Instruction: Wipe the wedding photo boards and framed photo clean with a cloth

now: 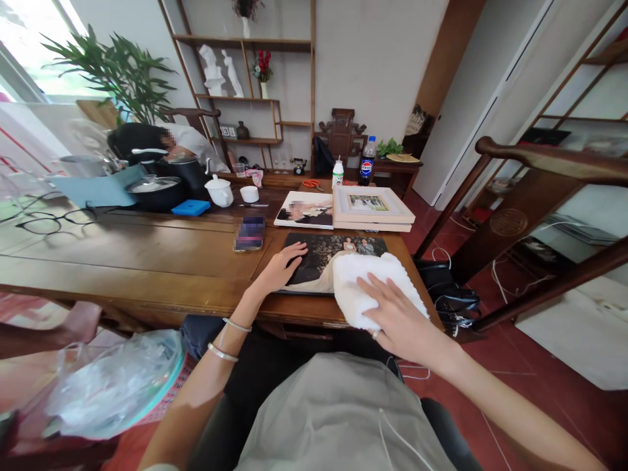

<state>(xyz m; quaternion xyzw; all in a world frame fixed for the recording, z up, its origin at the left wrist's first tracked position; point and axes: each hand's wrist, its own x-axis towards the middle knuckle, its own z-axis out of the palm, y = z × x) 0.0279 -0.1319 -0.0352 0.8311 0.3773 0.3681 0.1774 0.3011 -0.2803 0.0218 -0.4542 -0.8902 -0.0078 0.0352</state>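
Note:
A dark wedding photo panel point(314, 258), showing a couple and a long pale dress, lies flat on the wooden table in front of me. My left hand point(282, 268) rests on its left side, palm down with the fingers stretched out. Over the panel's lower right part lies a folded white fluffy cloth point(350, 291). My right hand point(400, 317) presses on the cloth from above, fingers bent onto it, a ring on one finger. The cloth hides that corner of the panel and reaches past its near edge.
Behind the panel lie another photo print point(314, 212) and stacked pale frames point(405, 212). A phone point(249, 234), white teapot point(219, 191), cup point(250, 194), orange-handled scissors point(313, 184) and cola bottle point(367, 163) stand about. A person point(189, 144) leans over at far left. A chair point(520, 203) is at right.

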